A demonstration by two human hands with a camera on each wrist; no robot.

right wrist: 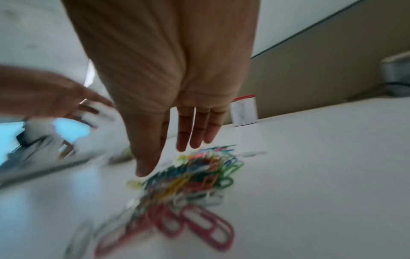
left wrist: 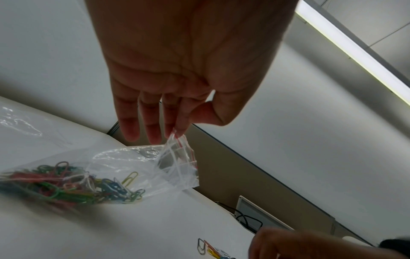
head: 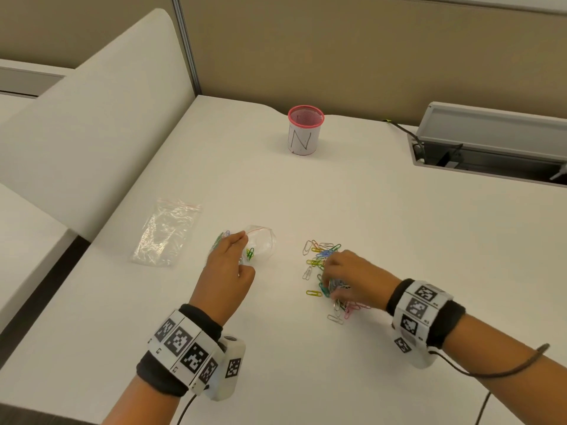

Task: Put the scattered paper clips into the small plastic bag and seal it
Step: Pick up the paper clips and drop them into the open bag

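The small clear plastic bag (left wrist: 124, 168) with a red zip strip, partly filled with coloured clips, is being pinched at its mouth by the left hand (head: 225, 271) just above the white desk (head: 399, 240). The scattered coloured paper clips (head: 322, 265) are being lain over by the right hand (head: 349, 279), its grip slack with straight fingers, holding nothing.

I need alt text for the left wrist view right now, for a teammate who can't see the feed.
The left hand pinches the red-striped mouth of a small clear plastic bag, lifting it while the rest lies on the white table. Many coloured paper clips are inside. The right hand reaches in at the lower right by more loose clips.
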